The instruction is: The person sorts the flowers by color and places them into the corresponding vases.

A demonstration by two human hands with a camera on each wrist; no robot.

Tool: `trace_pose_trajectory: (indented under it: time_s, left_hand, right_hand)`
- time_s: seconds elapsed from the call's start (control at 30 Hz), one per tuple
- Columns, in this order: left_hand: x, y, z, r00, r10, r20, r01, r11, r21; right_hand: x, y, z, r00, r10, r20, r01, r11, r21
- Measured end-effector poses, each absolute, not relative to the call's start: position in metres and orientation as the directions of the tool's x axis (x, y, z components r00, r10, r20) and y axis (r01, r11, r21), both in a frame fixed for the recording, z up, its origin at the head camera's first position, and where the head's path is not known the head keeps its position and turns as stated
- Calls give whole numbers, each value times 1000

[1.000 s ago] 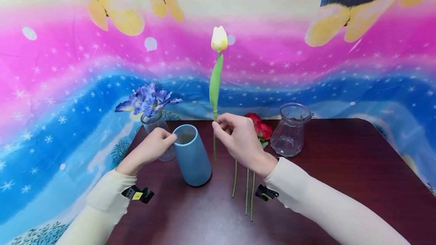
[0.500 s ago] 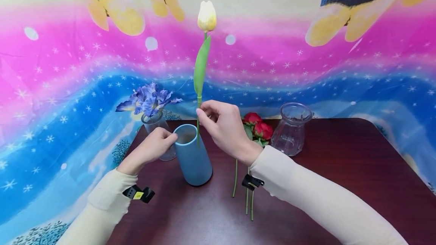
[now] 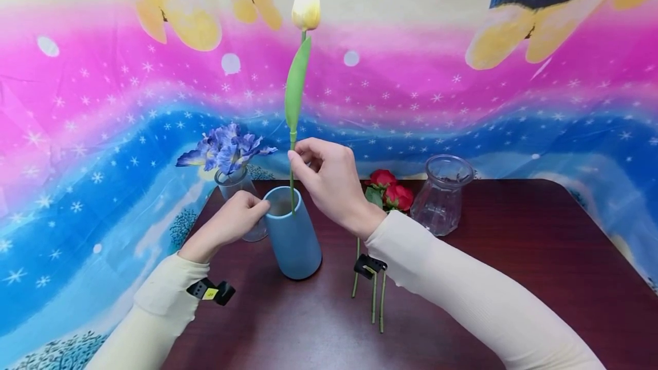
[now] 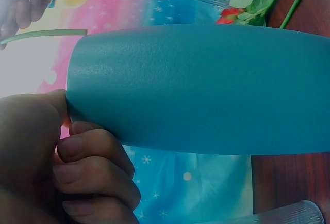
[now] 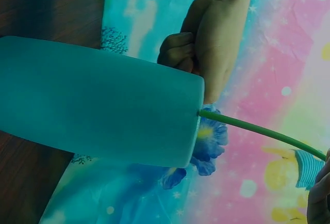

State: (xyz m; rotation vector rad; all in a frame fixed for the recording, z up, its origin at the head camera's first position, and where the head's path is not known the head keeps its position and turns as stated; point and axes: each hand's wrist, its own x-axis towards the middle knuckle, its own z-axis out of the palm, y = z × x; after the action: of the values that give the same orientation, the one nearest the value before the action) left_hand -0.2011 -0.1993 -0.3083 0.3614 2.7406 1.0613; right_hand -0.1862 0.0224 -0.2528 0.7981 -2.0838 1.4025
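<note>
Between thumb and fingers, my right hand [image 3: 329,181] pinches the stem of a pale yellow tulip [image 3: 306,7] held upright. Its long green leaf [image 3: 296,87] rises above the hand. The stem's lower end overlaps the mouth of a tapered blue vase [image 3: 295,244]; in the right wrist view the stem [image 5: 258,128] meets the vase rim. I cannot tell whether its tip is inside. My left hand [image 3: 231,221] pinches the vase's rim at the left side. In the left wrist view the fingers [image 4: 95,175] curl against the vase wall [image 4: 206,90].
Behind the left hand a clear glass vase [image 3: 255,232] holds blue-violet irises [image 3: 226,150]. Red roses [image 3: 397,196] lie on the dark wooden table [image 3: 514,267], partly behind the right forearm. A wide-lipped glass vase [image 3: 437,210] stands right of them. A printed cloth [image 3: 411,96] hangs behind.
My right hand has carried the tulip left and upward, from beside the blue vase to over its mouth. My left hand stays on the rim.
</note>
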Motion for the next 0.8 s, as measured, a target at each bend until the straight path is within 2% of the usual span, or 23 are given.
trace_pose_trajectory:
  time_s: [0.4, 0.8]
  left_hand:
    - [-201, -199, -309, -959, 274, -78, 152, 724, 672]
    - [-201, -200, -311, -959, 275, -64, 164, 726, 668]
  right_hand:
    - [-190, 14, -264, -722, -210, 660, -687, 334, -646]
    - [-205, 8, -300, -752, -252, 610, -642, 495, -586]
